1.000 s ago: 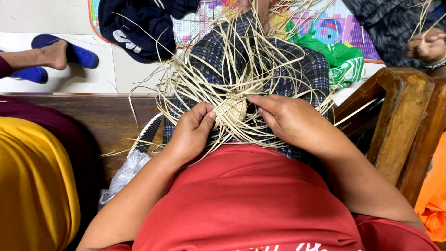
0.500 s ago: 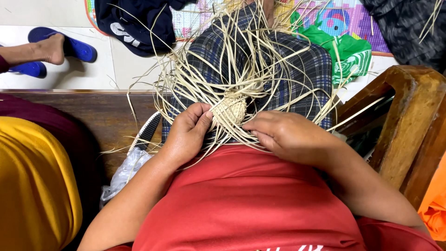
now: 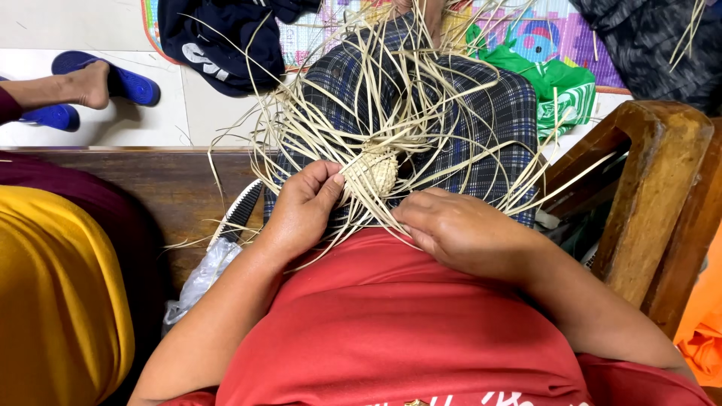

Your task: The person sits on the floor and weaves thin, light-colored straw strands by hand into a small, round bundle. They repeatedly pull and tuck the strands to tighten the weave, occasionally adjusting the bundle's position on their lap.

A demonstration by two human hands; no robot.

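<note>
A small woven straw piece point(image 3: 374, 171) with many long loose pale strands point(image 3: 421, 98) fanning out rests on my lap, over a dark plaid cloth point(image 3: 496, 113). My left hand point(image 3: 301, 207) grips the woven piece at its left side, thumb against the weave. My right hand point(image 3: 462, 229) lies just right of and below it, fingers closed over several strands near the piece's base.
A wooden bench point(image 3: 173, 188) runs under me, with a wooden armrest point(image 3: 654, 188) at right. A person in yellow point(image 3: 53, 301) sits at left; a foot in a blue sandal point(image 3: 105, 79) rests on the floor. Dark clothing point(image 3: 226, 41), a green bag point(image 3: 560, 86) and a colourful mat point(image 3: 526, 30) lie ahead.
My right hand has slid down and to the right away from the woven piece, drawing strands with it. My left hand keeps its hold on the piece.
</note>
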